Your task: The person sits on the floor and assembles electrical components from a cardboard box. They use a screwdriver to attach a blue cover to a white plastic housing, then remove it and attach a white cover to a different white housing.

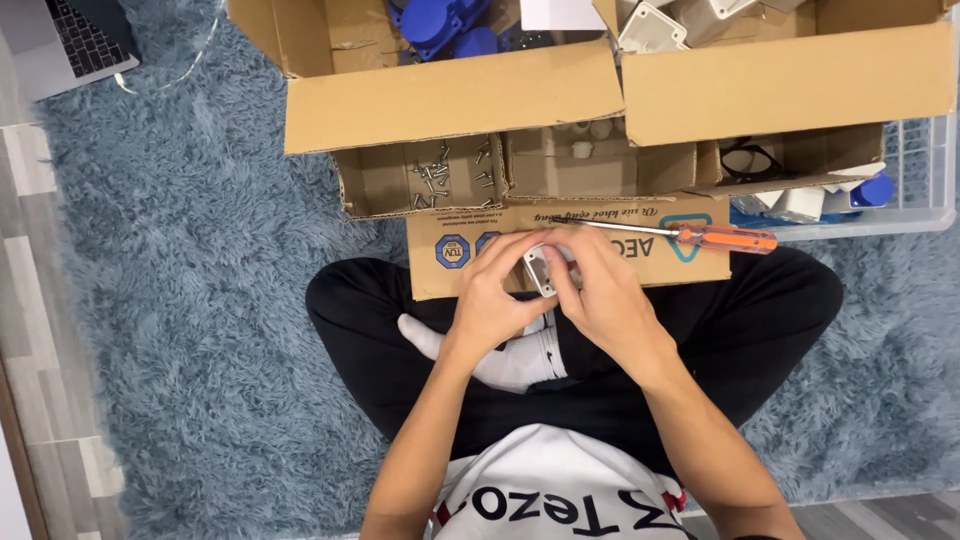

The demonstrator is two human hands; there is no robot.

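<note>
Blue shag rug (200,300) covers most of the floor, with pale floorboards (40,300) along the left edge. Person sits cross-legged on it, facing open cardboard boxes.

Left hand (495,295) and right hand (605,295) are pressed close together over a cardboard flap (450,270), both pinching 1 small white plastic part (540,270) between fingertips and thumbs. Judged: the 2-handed grip steadies the part just above the lap, where it can be turned and looked at closely.

Orange-handled screwdriver (715,237) lies flat on the same flap, just beside the right hand, its shaft pointing toward the fingers. Neither hand touches it.

Small tray of loose screws (445,175) sits ahead of the left hand, near but apart. Large cardboard box (450,95) behind holds blue plastic parts (440,25); the neighbouring box (790,80) holds white ones. Clear plastic bin (925,170) stands at right, laptop (70,40) at top left, well apart. Box flaps overhang the trays and partly cover them.
</note>
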